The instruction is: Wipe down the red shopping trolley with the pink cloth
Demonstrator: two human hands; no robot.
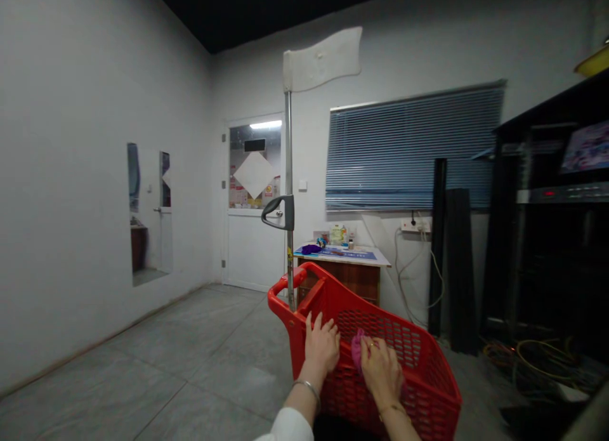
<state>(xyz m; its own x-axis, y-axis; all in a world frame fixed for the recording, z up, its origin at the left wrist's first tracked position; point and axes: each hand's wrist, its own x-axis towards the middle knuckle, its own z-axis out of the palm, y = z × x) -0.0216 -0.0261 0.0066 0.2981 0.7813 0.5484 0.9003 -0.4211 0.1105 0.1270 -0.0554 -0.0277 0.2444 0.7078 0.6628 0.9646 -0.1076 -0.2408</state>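
A red plastic shopping cart with mesh walls stands in front of me, a metal pole with a white flag rising from its far end. My left hand rests flat on the cart's near wall, fingers stretched out. My right hand presses a pink cloth against the same wall, fingers closed over it.
A small wooden table with bottles and papers stands behind the cart under a blue window blind. A white door is at the back. A dark shelf unit and coiled cables lie to the right.
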